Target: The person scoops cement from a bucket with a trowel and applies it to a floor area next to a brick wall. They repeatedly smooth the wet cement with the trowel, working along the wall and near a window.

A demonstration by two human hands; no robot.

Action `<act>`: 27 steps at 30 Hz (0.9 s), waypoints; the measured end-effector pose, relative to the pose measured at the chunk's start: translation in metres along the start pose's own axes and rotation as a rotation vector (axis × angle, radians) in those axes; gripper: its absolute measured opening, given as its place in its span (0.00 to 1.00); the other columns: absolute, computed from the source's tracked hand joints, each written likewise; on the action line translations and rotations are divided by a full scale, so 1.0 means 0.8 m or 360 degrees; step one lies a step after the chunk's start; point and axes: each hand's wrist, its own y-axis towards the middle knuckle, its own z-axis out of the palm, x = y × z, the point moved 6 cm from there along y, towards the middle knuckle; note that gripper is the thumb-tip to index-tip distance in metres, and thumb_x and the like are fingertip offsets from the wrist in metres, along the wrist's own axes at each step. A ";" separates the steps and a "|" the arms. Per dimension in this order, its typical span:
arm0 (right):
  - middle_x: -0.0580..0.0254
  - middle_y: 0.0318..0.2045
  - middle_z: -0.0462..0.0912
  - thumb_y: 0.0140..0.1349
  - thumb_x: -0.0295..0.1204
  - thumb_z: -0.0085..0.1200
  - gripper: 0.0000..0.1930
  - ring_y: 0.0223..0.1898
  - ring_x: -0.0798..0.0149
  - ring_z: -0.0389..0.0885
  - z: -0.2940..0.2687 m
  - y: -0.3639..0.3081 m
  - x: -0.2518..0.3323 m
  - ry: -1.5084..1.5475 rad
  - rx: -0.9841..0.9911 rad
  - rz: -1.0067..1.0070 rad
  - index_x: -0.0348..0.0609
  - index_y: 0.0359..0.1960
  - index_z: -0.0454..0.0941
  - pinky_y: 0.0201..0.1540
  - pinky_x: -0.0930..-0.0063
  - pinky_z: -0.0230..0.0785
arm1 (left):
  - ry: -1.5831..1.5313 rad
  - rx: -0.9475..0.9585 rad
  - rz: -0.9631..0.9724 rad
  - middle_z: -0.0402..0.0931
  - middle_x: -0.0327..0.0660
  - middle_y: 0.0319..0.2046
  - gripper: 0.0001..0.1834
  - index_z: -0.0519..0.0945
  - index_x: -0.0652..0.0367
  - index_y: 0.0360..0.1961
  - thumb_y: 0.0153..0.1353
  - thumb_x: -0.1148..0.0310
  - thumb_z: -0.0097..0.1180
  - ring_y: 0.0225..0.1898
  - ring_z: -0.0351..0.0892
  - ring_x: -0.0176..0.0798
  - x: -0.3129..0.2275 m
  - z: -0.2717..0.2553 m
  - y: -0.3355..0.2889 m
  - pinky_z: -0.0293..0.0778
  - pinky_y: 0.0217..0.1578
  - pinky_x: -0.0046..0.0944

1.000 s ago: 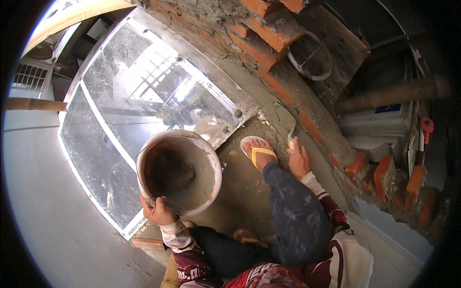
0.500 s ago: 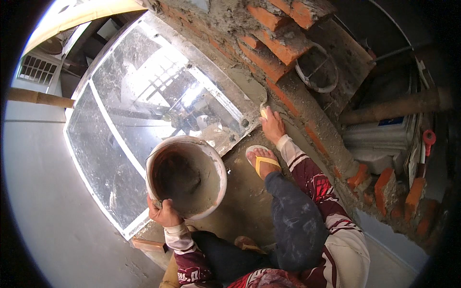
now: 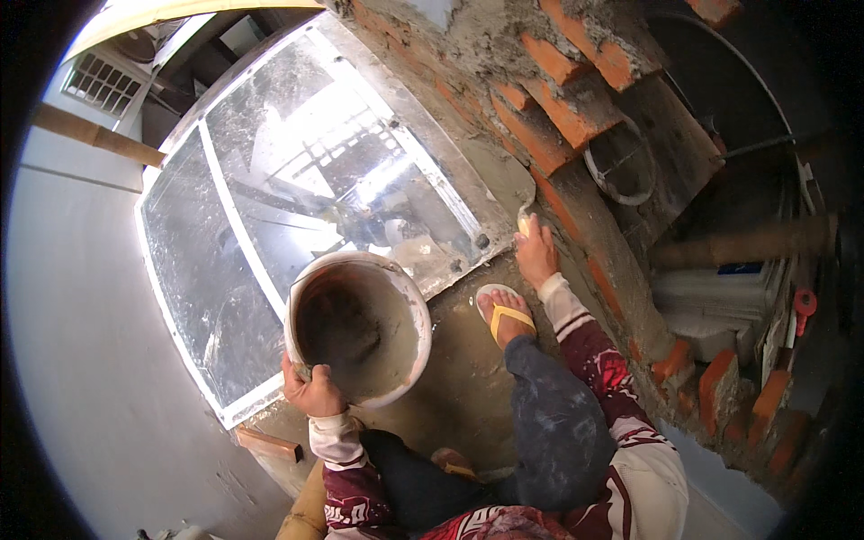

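Note:
My left hand (image 3: 315, 393) is closed round the near left edge of a round, mortar-smeared bucket (image 3: 417, 315), tilted so its mouth faces up toward me. Wet grey mortar (image 3: 337, 328) coats its inside, darker at the bottom. My right hand (image 3: 537, 256) is wrapped on the pale yellow handle of a trowel (image 3: 523, 225). Its blade, small and partly hard to make out, lies at the grey mortar strip (image 3: 513, 184) between the glass panel (image 3: 243, 261) and the brick wall (image 3: 562, 211).
Broken bricks (image 3: 576, 112) jut from the wall at upper right, beside a round hoop (image 3: 621, 184). A bamboo pole (image 3: 747, 241) crosses the right side. My sandalled foot (image 3: 504, 315) stands by the panel's corner. A wood piece (image 3: 268, 445) lies at lower left.
The view has turned a little, so the panel and wall appear farther right and lower. My right hand stays by the mortar strip with the trowel; my left keeps its hold on the bucket.

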 end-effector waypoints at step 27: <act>0.38 0.37 0.82 0.60 0.29 0.47 0.19 0.33 0.40 0.85 0.018 -0.179 0.300 -0.0757 0.1195 -0.1518 0.31 0.51 0.69 0.35 0.48 0.78 | -0.0068 -0.0092 0.0659 0.77 0.60 0.54 0.10 0.79 0.76 0.25 0.41 0.85 0.46 0.63 0.72 0.62 -0.063 0.045 0.018 0.57 0.67 0.57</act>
